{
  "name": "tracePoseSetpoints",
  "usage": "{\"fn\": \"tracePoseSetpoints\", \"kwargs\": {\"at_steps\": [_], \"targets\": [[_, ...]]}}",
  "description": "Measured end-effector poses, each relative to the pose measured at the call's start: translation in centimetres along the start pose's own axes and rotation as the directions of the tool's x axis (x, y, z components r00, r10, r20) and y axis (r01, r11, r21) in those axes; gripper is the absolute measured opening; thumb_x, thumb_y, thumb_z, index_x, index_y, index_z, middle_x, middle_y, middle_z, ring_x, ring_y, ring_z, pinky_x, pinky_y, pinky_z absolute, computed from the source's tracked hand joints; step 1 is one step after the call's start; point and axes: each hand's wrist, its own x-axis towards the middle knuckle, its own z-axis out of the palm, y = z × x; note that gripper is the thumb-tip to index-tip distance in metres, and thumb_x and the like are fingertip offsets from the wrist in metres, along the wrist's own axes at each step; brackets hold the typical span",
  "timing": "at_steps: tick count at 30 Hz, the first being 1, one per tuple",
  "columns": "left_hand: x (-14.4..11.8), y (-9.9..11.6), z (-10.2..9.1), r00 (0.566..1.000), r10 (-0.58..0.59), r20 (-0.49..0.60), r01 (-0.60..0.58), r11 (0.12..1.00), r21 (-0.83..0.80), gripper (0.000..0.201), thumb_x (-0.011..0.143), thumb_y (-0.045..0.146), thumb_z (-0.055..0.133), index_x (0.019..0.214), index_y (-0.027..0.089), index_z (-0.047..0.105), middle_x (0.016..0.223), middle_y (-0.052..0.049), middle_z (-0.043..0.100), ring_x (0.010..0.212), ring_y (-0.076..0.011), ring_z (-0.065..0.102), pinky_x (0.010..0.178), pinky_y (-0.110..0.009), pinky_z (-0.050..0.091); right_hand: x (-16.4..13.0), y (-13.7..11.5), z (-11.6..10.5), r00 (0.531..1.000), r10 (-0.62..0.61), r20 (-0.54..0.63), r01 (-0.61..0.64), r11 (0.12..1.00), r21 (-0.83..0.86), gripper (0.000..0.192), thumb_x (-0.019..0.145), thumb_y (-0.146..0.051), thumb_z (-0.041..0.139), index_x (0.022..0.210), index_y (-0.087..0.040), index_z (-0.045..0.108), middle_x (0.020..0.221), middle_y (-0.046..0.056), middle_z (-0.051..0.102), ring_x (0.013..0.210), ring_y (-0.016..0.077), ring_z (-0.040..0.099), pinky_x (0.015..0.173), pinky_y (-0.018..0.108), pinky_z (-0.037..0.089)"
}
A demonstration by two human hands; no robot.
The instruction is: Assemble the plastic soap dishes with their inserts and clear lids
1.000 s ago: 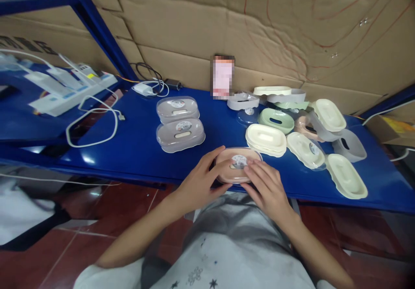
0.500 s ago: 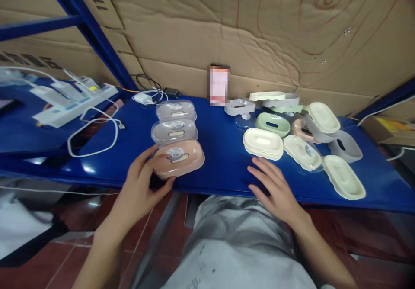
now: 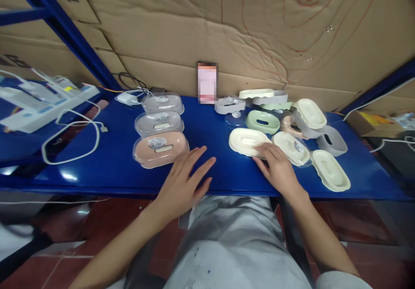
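My left hand [image 3: 187,174] is over the front of the table with its fingers spread. It holds nothing, and its fingertips are just right of a pink oval soap box [image 3: 162,149] under a clear lid. Behind that box are two grey lidded soap boxes, one in the middle [image 3: 158,124] and one at the back [image 3: 163,104]. My right hand [image 3: 275,161] grips the right end of a cream oval soap tray [image 3: 249,139], thumb at its front edge and fingers on top. The tray appears stacked on another; the fingertips' undersides are hidden.
Loose soap-box parts crowd the right side: a green shell [image 3: 262,121], a cream tray with a clear lid [image 3: 291,147], another cream tray [image 3: 331,170] and a grey shell [image 3: 332,141]. A phone [image 3: 207,82] leans on the cardboard [image 3: 155,29]. A power strip [image 3: 48,107] lies left.
My left hand has let go of the pink soap box and moved right, its fingers spreading. My right hand has reached the cream tray and taken hold of its right end. The view has shifted right.
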Motion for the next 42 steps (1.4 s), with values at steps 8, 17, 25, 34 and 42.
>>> {"fn": "tracePoseSetpoints", "kwargs": {"at_steps": [8, 17, 25, 34, 42], "targets": [[0.7, 0.7, 2.1, 0.99, 0.094, 0.107, -0.075, 0.984, -0.164, 0.02, 0.107, 0.018, 0.063, 0.125, 0.02, 0.072, 0.142, -0.013, 0.073, 0.135, -0.0297, 0.069, 0.114, -0.049, 0.06, 0.7, -1.9, -1.3, 0.958, -0.287, 0.009, 0.281, 0.943, 0.178, 0.026, 0.108, -0.028, 0.065, 0.134, -0.024, 0.072, 0.131, 0.009, 0.078, 0.13, 0.0259, 0.071, 0.115, 0.049, 0.06], [0.0, 0.0, 1.2, 0.996, 0.032, 0.086, 0.0, 0.935, -0.356, 0.017, 0.096, 0.009, 0.064, 0.108, 0.021, 0.069, 0.133, -0.011, 0.074, 0.128, -0.0272, 0.071, 0.113, -0.048, 0.061, -4.2, 16.8, -10.2, 0.901, 0.105, -0.42, -0.226, 0.942, -0.249, 0.026, 0.107, -0.041, 0.065, 0.126, -0.027, 0.076, 0.112, 0.012, 0.079, 0.104, 0.0347, 0.075, 0.1, 0.055, 0.059], [-0.1, -0.1, 0.9, 0.99, 0.096, 0.103, -0.04, 0.892, -0.45, 0.012, 0.101, 0.012, 0.063, 0.108, 0.02, 0.069, 0.128, -0.011, 0.074, 0.128, -0.024, 0.072, 0.112, -0.04, 0.061, -8.2, 25.4, -7.8, 0.887, 0.202, -0.416, -0.337, 0.898, -0.283, 0.033, 0.097, -0.055, 0.077, 0.084, -0.025, 0.078, 0.057, 0.002, 0.062, 0.049, 0.0202, 0.05, 0.062, 0.041, 0.048], [-0.2, -0.2, 1.2, 0.985, 0.077, 0.153, -0.008, 0.913, -0.409, 0.01, 0.105, 0.017, 0.065, 0.111, 0.022, 0.071, 0.141, -0.012, 0.068, 0.135, -0.026, 0.068, 0.117, -0.044, 0.059, -7.9, 24.0, -9.6, 0.532, 0.223, -0.817, -0.51, 0.855, -0.098, 0.018, 0.1, -0.042, 0.075, 0.097, -0.028, 0.085, 0.08, 0.013, 0.075, 0.082, 0.04, 0.075, 0.082, 0.058, 0.054], [-0.7, -0.5, 1.3, 0.985, -0.045, 0.165, 0.115, 0.887, -0.447, 0.046, 0.1, 0.032, 0.08, 0.139, 0.024, 0.058, 0.166, -0.019, 0.044, 0.15, -0.0328, 0.057, 0.121, -0.053, 0.057, -3.7, 1.7, -4.0, 0.967, -0.079, -0.243, 0.142, 0.956, 0.257, 0.038, 0.104, -0.021, 0.069, 0.14, -0.031, 0.074, 0.127, 0.009, 0.079, 0.133, 0.0359, 0.07, 0.115, 0.06, 0.057]]}}
